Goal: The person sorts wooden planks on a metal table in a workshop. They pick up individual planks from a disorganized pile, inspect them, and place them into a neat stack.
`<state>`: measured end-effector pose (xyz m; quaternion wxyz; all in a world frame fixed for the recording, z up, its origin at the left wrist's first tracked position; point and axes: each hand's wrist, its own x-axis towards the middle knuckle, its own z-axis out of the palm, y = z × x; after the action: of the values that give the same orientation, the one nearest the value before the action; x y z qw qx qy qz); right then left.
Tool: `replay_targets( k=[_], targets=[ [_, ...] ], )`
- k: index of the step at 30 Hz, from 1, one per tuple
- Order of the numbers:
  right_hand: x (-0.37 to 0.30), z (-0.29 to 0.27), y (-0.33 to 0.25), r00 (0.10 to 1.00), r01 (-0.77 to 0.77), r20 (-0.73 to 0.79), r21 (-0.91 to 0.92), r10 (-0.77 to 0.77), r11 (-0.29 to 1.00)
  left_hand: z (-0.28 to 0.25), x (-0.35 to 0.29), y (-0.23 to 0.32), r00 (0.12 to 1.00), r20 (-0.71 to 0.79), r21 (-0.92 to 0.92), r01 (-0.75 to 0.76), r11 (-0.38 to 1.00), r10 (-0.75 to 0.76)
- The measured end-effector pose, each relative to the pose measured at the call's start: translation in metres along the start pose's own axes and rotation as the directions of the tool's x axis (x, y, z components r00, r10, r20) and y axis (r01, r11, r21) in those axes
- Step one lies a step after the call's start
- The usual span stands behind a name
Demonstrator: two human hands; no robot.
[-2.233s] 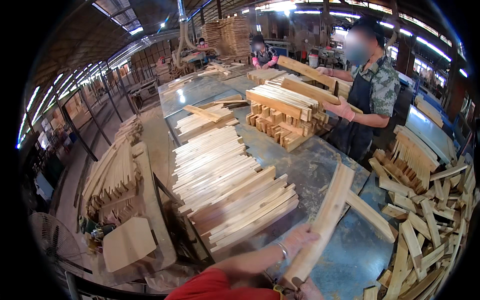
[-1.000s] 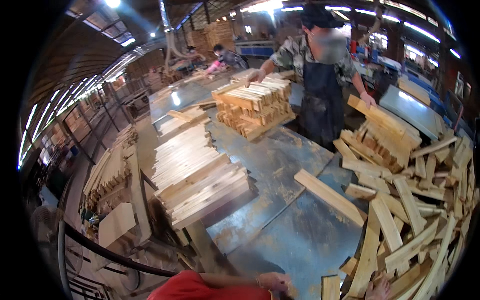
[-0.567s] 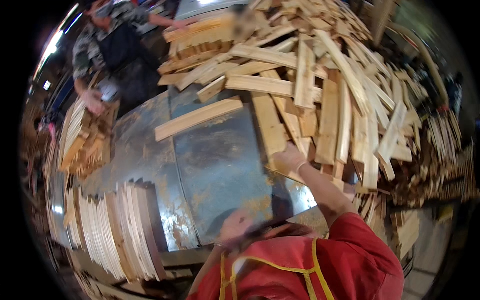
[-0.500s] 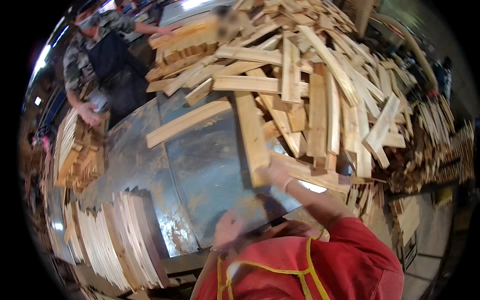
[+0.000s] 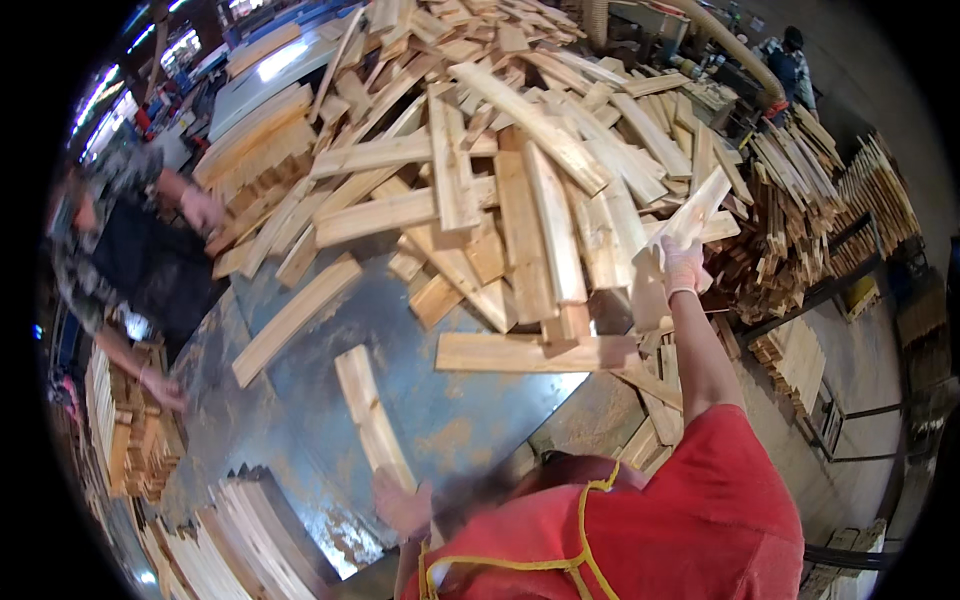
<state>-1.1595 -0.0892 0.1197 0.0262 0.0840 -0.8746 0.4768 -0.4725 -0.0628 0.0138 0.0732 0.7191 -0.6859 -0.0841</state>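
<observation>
My left hand [image 5: 403,505] is closed around the near end of a wooden board [image 5: 368,408], low over the metal tabletop [image 5: 450,415]. That board points away from me, its far end tilted a little left. Stretched out to the right, my right hand [image 5: 684,268] grips the near end of a pale board [image 5: 698,210] at the right edge of a heaped pile of boards [image 5: 525,235]. Its fingers are partly hidden by the wood. One board [image 5: 535,352] lies crosswise at the pile's near edge, and another loose board [image 5: 297,320] rests on the tabletop farther left.
A co-worker [image 5: 150,255] in a dark apron stands at the far left, one hand by a stack of boards [image 5: 135,420]. Boards stand in a row [image 5: 250,530] at the near left. More bundled wood [image 5: 800,190] and a metal rack [image 5: 825,430] are on the right.
My left hand has taken hold of the board that my right hand held. My right hand has let it go and reached right to another board. The view has turned right.
</observation>
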Motion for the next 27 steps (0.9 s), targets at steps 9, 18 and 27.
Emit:
replay_targets(
  k=[9, 18, 27],
  targets=[
    [-0.002, 0.016, 0.004, 0.742, 0.378, 0.655, -0.23, -0.145, 0.897, 0.036, 0.011, -0.04, 0.961, 0.252, -0.694, 0.259, 0.672, -0.11],
    [-0.086, 0.002, 0.022, 0.645, -0.426, 0.733, 0.581, -0.218, 0.693, -0.068, 0.023, 0.043, 0.81, 0.551, -0.549, 0.534, -0.643, 0.202],
    [-0.373, 0.006, -0.029, 0.22, -0.315, 0.937, 0.332, -0.272, 0.889, -0.05, -0.003, -0.054, 0.878, 0.397, -0.901, 0.428, 0.067, -0.267]
  ],
)
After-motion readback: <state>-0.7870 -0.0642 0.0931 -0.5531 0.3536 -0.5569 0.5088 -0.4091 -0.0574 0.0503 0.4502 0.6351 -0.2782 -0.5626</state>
